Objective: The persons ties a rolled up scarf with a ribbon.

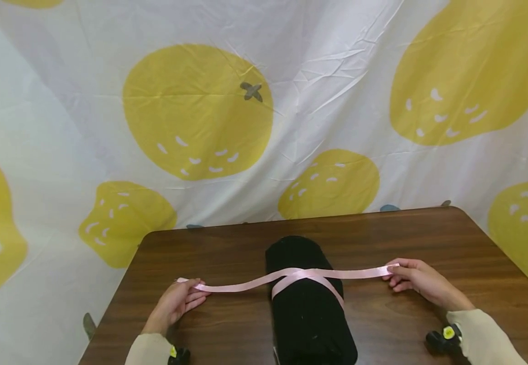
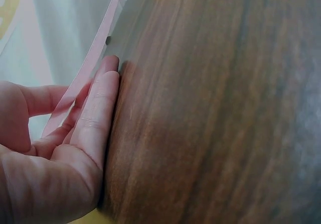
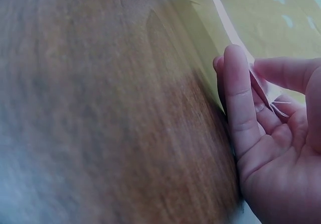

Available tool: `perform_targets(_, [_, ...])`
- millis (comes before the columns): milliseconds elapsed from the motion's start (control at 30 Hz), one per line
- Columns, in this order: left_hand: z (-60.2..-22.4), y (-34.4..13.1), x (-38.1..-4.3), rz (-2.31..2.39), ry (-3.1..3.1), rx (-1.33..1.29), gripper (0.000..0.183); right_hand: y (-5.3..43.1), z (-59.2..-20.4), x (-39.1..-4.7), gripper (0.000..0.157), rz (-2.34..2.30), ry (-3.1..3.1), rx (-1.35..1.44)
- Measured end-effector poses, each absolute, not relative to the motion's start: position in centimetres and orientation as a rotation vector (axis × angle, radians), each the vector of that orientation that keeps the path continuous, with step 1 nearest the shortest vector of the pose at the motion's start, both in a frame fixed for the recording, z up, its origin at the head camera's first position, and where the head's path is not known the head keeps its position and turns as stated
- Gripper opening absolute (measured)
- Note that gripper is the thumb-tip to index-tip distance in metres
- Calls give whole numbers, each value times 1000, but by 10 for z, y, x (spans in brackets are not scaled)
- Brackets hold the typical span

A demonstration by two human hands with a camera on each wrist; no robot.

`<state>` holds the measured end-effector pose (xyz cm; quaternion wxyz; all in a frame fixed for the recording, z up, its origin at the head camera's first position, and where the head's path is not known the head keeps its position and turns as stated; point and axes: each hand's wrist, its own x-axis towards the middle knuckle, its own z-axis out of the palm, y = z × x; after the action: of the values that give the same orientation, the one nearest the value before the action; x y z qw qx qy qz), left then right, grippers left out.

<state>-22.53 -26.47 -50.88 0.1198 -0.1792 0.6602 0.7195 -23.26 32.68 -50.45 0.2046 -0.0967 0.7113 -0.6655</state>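
Left hand (image 1: pixel 175 303) and right hand (image 1: pixel 421 280) spread wide, I pinch one end of a pink ribbon (image 1: pixel 298 274) in each, to either side of a long black object (image 1: pixel 310 327). The ribbon crosses itself on top of the black object, its lower strands slanting down both flanks; whether they meet beneath, I cannot tell. A wooden table (image 1: pixel 391 230) supports the black object. By my reading, the ends are crossed but not yet knotted; the next move calls for tucking one under the crossing, then drawing both evenly outward from the black object.
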Motion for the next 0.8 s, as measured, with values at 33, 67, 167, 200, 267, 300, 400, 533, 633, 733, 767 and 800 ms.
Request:
perform_targets(33, [-509, -264, -225, 2106, 1931, -525, 29, 326, -505, -232, 21, -1853, 1992, -262])
perform_targets(67, [-508, -264, -225, 2111, 1932, -528, 28, 326, -505, -232, 21, -1850, 2002, -255])
perform_targets(167, [-508, -263, -224, 2125, 1930, -531, 28, 325, -506, -231, 24, -1841, 2027, -235])
perform_targets(200, [-508, -263, -224, 2131, 1927, -535, 28, 324, -506, -231, 26, -1838, 2035, -233])
perform_targets(267, [-508, -262, -223, 2138, 1919, -533, 28, 324, -507, -230, 29, -1835, 2048, -232])
perform_targets(300, [-508, -262, -222, 2141, 1912, -528, 28, 325, -508, -230, 30, -1836, 2051, -233])
perform_targets(400, [-508, -261, -221, 2161, 1895, -518, 28, 325, -509, -229, 32, -1840, 2060, -237])
perform_targets(533, [-509, -263, -220, 2184, 1872, -503, 29, 323, -509, -228, 33, -1840, 2079, -217])
perform_targets(633, [-508, -265, -219, 2204, 1873, -520, 29, 323, -508, -228, 35, -1832, 2121, -204])
perform_targets(733, [-505, -266, -218, 2222, 1890, -534, 30, 323, -508, -227, 36, -1835, 2167, -193])
perform_targets(767, [-504, -267, -218, 2221, 1897, -534, 30, 323, -508, -227, 35, -1845, 2182, -188])
perform_targets(800, [-502, -268, -218, 2222, 1901, -537, 30, 323, -508, -227, 35, -1858, 2196, -181])
